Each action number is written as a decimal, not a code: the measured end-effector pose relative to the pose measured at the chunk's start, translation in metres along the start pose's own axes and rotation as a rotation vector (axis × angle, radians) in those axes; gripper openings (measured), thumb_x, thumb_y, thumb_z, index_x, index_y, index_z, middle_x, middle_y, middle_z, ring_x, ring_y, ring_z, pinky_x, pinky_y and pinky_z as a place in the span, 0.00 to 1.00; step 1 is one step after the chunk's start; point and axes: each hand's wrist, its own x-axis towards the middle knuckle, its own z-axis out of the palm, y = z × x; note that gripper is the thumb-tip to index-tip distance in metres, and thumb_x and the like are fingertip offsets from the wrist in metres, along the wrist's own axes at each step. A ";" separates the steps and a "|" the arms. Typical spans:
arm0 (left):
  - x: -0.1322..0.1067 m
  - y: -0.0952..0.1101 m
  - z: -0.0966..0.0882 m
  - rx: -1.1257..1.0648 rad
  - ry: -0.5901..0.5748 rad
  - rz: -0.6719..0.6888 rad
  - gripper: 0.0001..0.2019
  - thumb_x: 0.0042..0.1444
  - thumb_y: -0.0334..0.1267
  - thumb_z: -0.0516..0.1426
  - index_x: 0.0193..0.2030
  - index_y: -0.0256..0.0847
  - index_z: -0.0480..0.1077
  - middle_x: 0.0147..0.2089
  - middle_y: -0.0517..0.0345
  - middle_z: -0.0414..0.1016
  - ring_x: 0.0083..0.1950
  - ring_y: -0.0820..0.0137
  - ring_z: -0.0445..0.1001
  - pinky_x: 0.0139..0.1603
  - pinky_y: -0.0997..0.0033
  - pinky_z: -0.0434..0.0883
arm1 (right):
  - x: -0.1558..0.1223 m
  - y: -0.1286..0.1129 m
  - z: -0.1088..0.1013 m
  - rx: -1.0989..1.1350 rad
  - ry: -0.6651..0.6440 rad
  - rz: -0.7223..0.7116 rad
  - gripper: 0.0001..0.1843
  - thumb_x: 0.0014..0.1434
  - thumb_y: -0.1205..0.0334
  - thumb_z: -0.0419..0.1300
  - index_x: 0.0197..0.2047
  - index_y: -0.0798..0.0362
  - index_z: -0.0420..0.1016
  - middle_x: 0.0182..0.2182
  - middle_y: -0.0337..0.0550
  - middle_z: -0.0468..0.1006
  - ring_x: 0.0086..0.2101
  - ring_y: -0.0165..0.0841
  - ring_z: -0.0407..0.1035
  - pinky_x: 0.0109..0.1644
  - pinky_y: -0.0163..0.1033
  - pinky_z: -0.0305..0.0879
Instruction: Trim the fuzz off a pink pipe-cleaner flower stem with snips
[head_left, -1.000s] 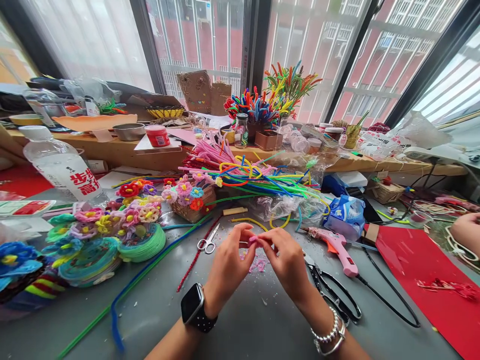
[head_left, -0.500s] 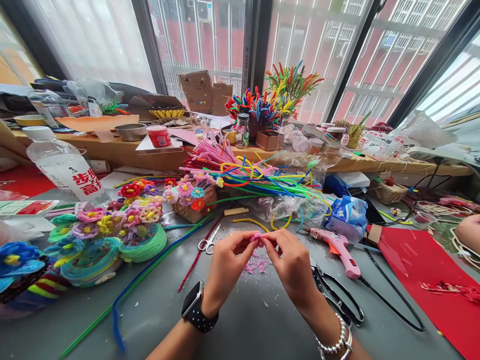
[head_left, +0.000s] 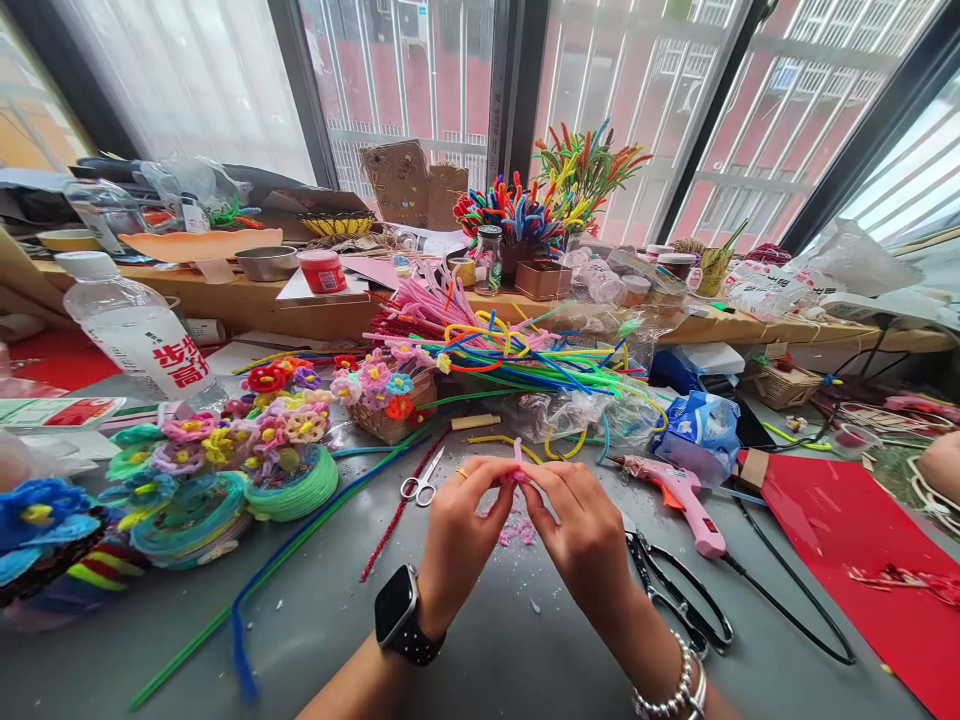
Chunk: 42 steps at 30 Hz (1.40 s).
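Note:
Over the grey table my left hand and my right hand meet fingertip to fingertip. Both pinch a small pink pipe-cleaner piece, whose end sticks up between the fingers. A black smartwatch sits on my left wrist and a beaded silver bracelet on my right. Pink fluff scraps lie on the table right under the hands. Small silver scissors rest just left of my left hand, and large black scissors lie beside my right wrist.
A pile of coloured pipe cleaners lies behind the hands. Finished pipe-cleaner flowers and coiled baskets fill the left side near a water bottle. A pink glue gun and red paper lie right. Another person's hand shows at the far right edge.
My hands stayed together on the pink piece and shifted it slightly lower and nearer to me; its end now points upward. The view drifted a little to the right.

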 end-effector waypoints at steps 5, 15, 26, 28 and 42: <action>-0.004 0.003 0.001 0.033 0.017 0.044 0.08 0.50 0.29 0.53 0.37 0.38 0.70 0.34 0.55 0.75 0.35 0.72 0.73 0.38 0.73 0.70 | -0.005 0.000 0.000 -0.049 0.050 -0.059 0.06 0.53 0.73 0.56 0.36 0.57 0.68 0.27 0.46 0.73 0.29 0.33 0.66 0.35 0.39 0.64; 0.006 0.003 -0.009 -0.510 -0.073 -0.308 0.05 0.49 0.34 0.56 0.34 0.38 0.70 0.35 0.56 0.71 0.34 0.71 0.71 0.35 0.73 0.70 | 0.002 0.006 -0.005 0.247 -0.034 0.196 0.11 0.56 0.67 0.53 0.43 0.52 0.68 0.35 0.45 0.73 0.36 0.35 0.65 0.40 0.41 0.63; 0.016 -0.006 -0.019 -0.993 -0.261 -0.736 0.07 0.46 0.34 0.59 0.33 0.35 0.73 0.27 0.60 0.71 0.24 0.81 0.63 0.27 0.83 0.62 | 0.010 0.005 -0.010 0.520 -0.328 0.330 0.05 0.56 0.64 0.54 0.29 0.53 0.70 0.26 0.39 0.73 0.30 0.30 0.66 0.34 0.34 0.61; 0.017 -0.008 -0.021 -1.088 -0.300 -0.808 0.06 0.45 0.32 0.59 0.31 0.34 0.73 0.26 0.60 0.71 0.25 0.82 0.64 0.26 0.84 0.63 | 0.010 0.005 -0.010 0.501 -0.343 0.311 0.06 0.56 0.65 0.54 0.29 0.53 0.69 0.26 0.40 0.73 0.30 0.31 0.65 0.34 0.34 0.60; 0.016 -0.005 -0.026 -1.015 -0.394 -0.705 0.14 0.42 0.32 0.61 0.39 0.40 0.72 0.36 0.56 0.75 0.39 0.70 0.70 0.40 0.74 0.65 | 0.009 0.001 -0.003 1.048 -0.393 0.744 0.11 0.53 0.55 0.56 0.30 0.54 0.71 0.25 0.38 0.73 0.28 0.30 0.67 0.32 0.33 0.63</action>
